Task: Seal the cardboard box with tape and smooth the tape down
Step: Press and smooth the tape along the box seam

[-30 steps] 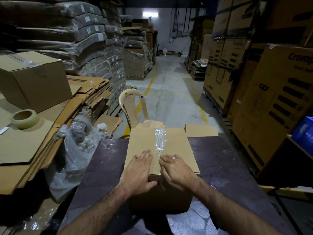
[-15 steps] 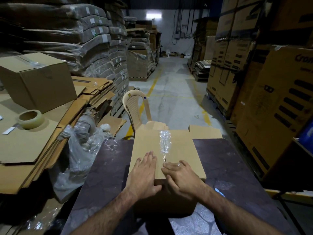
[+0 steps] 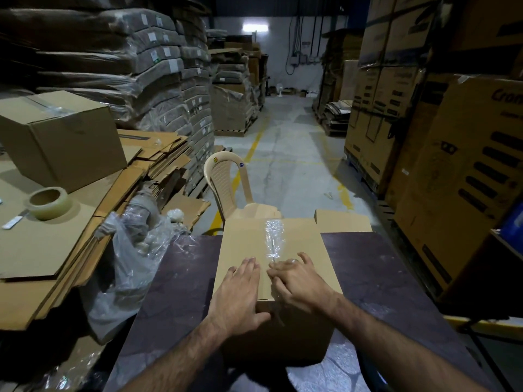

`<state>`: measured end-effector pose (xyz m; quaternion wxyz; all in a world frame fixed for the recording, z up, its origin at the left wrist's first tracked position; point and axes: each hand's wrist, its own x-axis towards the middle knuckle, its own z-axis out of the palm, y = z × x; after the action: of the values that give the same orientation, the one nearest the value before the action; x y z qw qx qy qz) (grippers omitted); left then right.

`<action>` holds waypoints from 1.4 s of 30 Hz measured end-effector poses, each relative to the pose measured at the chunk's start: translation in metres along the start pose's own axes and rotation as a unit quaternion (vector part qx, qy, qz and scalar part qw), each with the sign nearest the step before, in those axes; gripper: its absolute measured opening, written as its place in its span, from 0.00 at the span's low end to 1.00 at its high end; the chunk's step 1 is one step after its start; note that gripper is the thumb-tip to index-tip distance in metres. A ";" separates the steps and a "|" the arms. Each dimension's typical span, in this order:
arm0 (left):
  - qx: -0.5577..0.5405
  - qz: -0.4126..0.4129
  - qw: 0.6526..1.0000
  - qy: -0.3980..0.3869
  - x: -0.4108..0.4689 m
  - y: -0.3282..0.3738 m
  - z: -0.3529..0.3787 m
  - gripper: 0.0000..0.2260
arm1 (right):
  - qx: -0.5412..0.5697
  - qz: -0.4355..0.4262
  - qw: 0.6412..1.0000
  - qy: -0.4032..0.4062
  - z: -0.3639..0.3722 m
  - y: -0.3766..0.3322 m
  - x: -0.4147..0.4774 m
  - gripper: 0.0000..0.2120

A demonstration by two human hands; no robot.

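Cardboard box (image 3: 300,241) sits on the dark counter (image 3: 396,278), its top flaps closed and a strip of clear tape (image 3: 273,236) running along the middle seam from the far edge toward the near one. Both hands rest on the near part of the lid. The left hand (image 3: 239,292) lies flat, palm down, just left of the seam, fingers (image 3: 249,264) straight and together, the thumb hooked over the near top edge onto the front face. The right hand (image 3: 300,281) sits just right of the seam with its fingers (image 3: 278,265) bent and spread, the tips pressing on the tape where the strip reaches them; it grips nothing. The two hands lie close together, nearly touching at the seam.

Beyond the box stands a beige plastic chair (image 3: 226,182), and a small flap of cardboard (image 3: 342,220) shows at the far right corner of the counter. To the left, a roll of tape (image 3: 48,202) rests on a stack of flattened cardboard sheets (image 3: 56,244), near a larger sealed box (image 3: 62,137). Crumpled clear plastic wrap (image 3: 135,264) hangs between that stack and the counter.
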<state>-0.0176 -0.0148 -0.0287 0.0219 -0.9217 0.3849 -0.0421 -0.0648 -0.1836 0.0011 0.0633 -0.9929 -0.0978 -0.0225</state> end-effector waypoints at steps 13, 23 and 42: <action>-0.002 0.003 1.000 0.006 -0.001 -0.001 -0.002 0.45 | 0.004 0.014 1.000 -0.013 0.003 -0.009 -0.005 0.22; 0.000 0.005 1.000 -0.001 0.000 -0.002 0.000 0.46 | -0.011 0.014 1.000 -0.010 0.003 -0.007 -0.003 0.16; 0.007 0.010 1.000 0.000 0.003 -0.001 -0.002 0.48 | 0.045 -0.022 0.998 -0.028 0.001 0.006 -0.003 0.24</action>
<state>-0.0153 -0.0161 -0.0268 0.0287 -0.9177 0.3937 -0.0446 -0.0666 -0.1897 -0.0003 0.1044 -0.9870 -0.1222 0.0087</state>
